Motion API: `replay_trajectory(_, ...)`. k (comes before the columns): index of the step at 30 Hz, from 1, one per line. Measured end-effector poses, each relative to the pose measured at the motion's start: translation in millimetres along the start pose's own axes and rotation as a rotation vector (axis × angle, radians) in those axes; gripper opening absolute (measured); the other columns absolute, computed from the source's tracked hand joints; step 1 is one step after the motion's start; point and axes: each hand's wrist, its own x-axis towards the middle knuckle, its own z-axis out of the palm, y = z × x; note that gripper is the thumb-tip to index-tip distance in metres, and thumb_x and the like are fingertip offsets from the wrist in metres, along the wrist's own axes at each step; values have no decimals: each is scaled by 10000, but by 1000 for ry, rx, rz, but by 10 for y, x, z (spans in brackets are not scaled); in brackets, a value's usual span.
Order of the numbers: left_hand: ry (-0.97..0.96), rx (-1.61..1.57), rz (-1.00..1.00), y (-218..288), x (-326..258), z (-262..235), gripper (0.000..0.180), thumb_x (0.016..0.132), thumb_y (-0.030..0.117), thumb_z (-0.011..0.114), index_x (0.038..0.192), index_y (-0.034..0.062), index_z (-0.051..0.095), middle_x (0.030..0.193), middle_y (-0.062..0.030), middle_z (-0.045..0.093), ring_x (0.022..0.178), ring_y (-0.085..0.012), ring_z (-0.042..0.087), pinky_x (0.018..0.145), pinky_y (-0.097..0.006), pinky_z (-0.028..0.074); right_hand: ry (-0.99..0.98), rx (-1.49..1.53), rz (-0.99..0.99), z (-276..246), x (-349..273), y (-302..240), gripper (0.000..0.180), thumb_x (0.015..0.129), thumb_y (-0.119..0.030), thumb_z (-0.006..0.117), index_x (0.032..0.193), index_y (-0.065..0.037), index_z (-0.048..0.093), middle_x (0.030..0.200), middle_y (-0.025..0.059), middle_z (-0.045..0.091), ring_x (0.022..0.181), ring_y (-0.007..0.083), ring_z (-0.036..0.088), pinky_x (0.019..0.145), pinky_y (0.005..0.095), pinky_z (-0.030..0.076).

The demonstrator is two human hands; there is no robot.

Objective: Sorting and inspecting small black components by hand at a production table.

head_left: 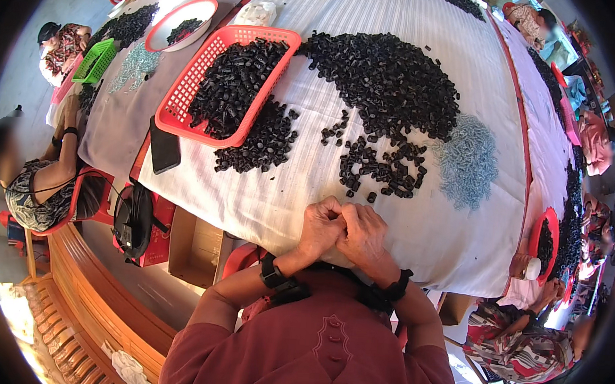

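Note:
My left hand (319, 225) and my right hand (362, 231) meet at the near edge of the cloth-covered table. The fingers of both are pressed together in a pinch, and what they hold, if anything, is hidden. Just beyond them lie small black cylindrical pieces (385, 165), loosely scattered. Farther off these run into a large heap of the same black pieces (389, 85). Right of the loose ones sits a pile of small clear bluish pieces (467, 162). A red-orange plastic basket (167, 108) to the left holds many black pieces, with more heaped (263, 144) beside it.
A dark phone (164, 147) lies at the table's left edge. Farther left are a white basin (209, 9) with a red rim and a green basket (95, 63). A person (36, 185) sits at left, another (522, 342) at right near a red tray (536, 239) and jar (526, 267).

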Motion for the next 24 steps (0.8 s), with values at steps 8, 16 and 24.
replay_trajectory(8,-45,-18,12,-47,35,-33,107,799,-73,565,732,8,539,667,-15,586,581,-42,516,484,-202,422,11,70,-5,-8,-18,51,248,620,-35,607,841,-68,501,716,75,544,623,262,549,539,365,464)
replay_trajectory(16,-136,-76,-132,132,28,-172,96,851,26,598,763,13,562,670,-36,602,558,-63,547,494,-213,467,48,35,521,-566,-266,741,261,811,-57,578,1065,-66,515,878,166,567,711,335,578,615,411,483)
replay_trajectory(24,12,140,316,783,375,-490,26,861,35,597,837,27,605,731,-22,602,573,-60,529,499,-205,454,39,-373,498,-578,-294,1311,154,824,-62,570,954,-40,491,856,175,507,757,373,563,618,450,465)
